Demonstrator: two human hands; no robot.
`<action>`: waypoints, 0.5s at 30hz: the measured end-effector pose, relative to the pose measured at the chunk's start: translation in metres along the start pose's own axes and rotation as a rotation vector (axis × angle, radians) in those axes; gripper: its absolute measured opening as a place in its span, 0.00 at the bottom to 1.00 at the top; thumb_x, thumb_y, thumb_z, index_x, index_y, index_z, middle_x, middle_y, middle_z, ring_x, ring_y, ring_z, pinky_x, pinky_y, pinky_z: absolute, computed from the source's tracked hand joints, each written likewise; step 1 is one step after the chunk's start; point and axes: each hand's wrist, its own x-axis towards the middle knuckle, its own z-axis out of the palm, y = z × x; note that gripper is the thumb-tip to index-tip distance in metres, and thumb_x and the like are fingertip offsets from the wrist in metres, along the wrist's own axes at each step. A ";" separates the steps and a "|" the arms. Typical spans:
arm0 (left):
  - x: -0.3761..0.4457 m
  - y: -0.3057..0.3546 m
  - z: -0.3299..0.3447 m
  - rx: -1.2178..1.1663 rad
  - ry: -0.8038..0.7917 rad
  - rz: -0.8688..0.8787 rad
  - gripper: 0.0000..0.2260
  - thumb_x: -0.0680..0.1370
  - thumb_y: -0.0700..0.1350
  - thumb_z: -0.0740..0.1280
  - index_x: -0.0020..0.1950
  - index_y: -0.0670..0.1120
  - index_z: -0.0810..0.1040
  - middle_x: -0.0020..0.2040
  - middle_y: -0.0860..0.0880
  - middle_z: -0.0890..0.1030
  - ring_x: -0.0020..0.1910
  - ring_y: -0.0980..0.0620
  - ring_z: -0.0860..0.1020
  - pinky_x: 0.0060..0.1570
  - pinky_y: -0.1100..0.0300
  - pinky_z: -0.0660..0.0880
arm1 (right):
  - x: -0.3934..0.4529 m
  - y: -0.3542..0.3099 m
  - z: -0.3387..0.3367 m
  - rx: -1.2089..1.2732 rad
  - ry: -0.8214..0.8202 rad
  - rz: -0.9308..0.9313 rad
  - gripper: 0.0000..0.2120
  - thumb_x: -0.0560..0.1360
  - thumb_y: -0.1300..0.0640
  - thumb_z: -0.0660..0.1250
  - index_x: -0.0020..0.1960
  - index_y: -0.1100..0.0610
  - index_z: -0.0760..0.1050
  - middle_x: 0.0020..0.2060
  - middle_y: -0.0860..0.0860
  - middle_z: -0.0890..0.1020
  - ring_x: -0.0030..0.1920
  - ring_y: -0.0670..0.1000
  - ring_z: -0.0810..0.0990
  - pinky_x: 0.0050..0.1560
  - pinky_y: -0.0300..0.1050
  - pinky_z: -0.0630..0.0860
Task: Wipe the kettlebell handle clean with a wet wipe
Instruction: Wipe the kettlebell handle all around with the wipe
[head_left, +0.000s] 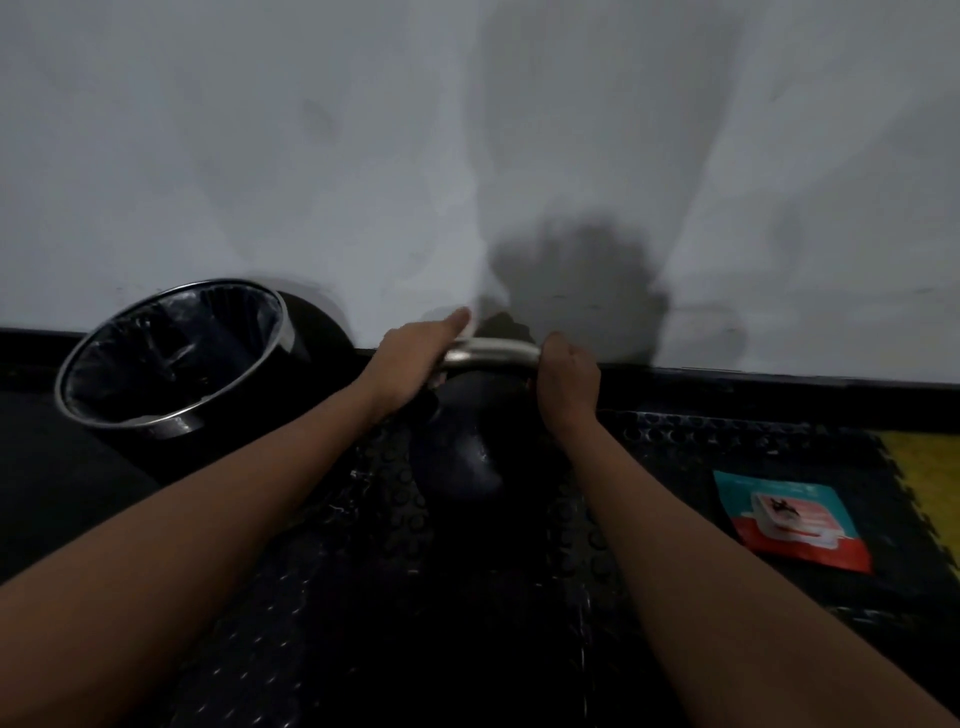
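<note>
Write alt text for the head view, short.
Both hands grip a kettlebell's metal handle: left hand presses a white wipe on its left end, right hand closed on its right. A lined bin stands left, a wipes packet lies right.

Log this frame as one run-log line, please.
stage: wiping | left hand: wipe on handle | right hand: gripping handle | bin: left | packet: right

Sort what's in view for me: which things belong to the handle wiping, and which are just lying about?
In the job:
kettlebell
its handle
wet wipe under the left hand
right hand gripping the handle's right end

Lying about:
lined bin
wipes packet
floor mat
</note>
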 end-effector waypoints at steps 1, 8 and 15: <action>-0.003 -0.008 -0.002 -0.190 -0.046 -0.087 0.30 0.79 0.66 0.53 0.30 0.45 0.74 0.28 0.41 0.76 0.28 0.46 0.75 0.37 0.55 0.72 | -0.001 -0.001 0.000 -0.003 0.011 -0.014 0.22 0.76 0.51 0.52 0.42 0.66 0.77 0.45 0.67 0.80 0.46 0.60 0.77 0.39 0.44 0.60; 0.003 0.000 -0.011 -0.353 -0.216 -0.201 0.36 0.76 0.71 0.49 0.36 0.39 0.75 0.27 0.39 0.72 0.23 0.46 0.70 0.27 0.59 0.69 | 0.003 0.001 0.000 -0.057 -0.017 -0.040 0.19 0.78 0.53 0.52 0.35 0.59 0.74 0.48 0.66 0.80 0.50 0.62 0.77 0.40 0.43 0.57; 0.004 0.007 -0.005 0.013 -0.095 -0.045 0.33 0.77 0.71 0.49 0.32 0.48 0.78 0.29 0.44 0.78 0.33 0.46 0.78 0.42 0.54 0.73 | -0.001 -0.003 0.000 0.050 -0.009 0.002 0.28 0.68 0.46 0.48 0.43 0.66 0.79 0.46 0.66 0.81 0.48 0.61 0.78 0.48 0.47 0.68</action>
